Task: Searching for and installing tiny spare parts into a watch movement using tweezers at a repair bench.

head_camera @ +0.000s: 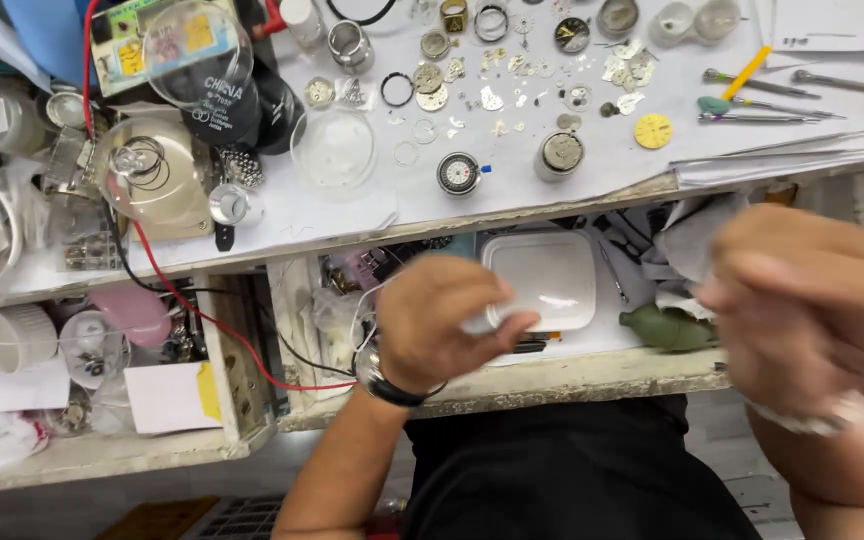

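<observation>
Left hand point(442, 325) over open drawer point(552, 375), fingers clamped on small clear piece point(487, 318). Right hand point(812, 310) blurred, grip unclear. White tray point(542, 275) in drawer. Bench point(352, 215) edge crowded with watch parts point(497, 90).

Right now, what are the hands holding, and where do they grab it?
The left hand pinches a small clear thing by its end. The right hand is blurred; cannot tell.

One head-worn view looks steeply down, close over the workbench's point(512, 215) near edge and open drawer point(552, 375).
</observation>
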